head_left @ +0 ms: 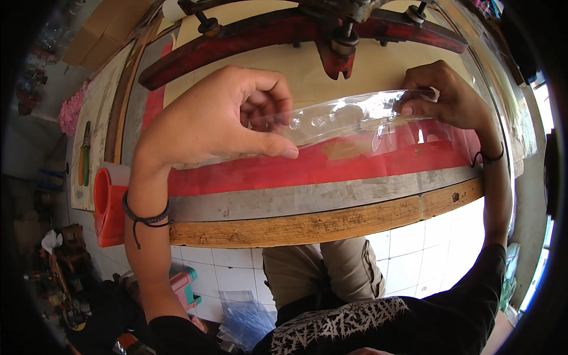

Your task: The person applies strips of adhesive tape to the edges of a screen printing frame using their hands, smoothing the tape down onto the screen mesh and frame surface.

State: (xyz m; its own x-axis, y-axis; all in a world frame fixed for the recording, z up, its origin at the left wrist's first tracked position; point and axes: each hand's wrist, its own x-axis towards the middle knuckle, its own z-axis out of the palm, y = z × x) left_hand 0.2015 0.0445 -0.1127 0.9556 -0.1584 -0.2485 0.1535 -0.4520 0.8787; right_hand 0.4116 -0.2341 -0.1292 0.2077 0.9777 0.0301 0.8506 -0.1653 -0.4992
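Note:
A sheet of clear plastic [349, 118] stretches between my two hands above the table, bent and shiny with reflections. My left hand [219, 112] is at its left end, fingers curled behind the film and thumb laid along the front. At the right end, my right hand [447, 97] pinches the film between thumb and bent fingers. Beneath the plastic lies a red strip [307, 164] along the near side of the table. A tan sheet [236, 56] covers the surface farther back.
A worn red metal frame with bolts [260, 36] spans the table's far side, above my hands. The table has a wooden front edge [307, 222]. A red roll [108, 204] is at the left corner, near pliers [86, 154]. Plastic bags [245, 319] lie on the tiled floor.

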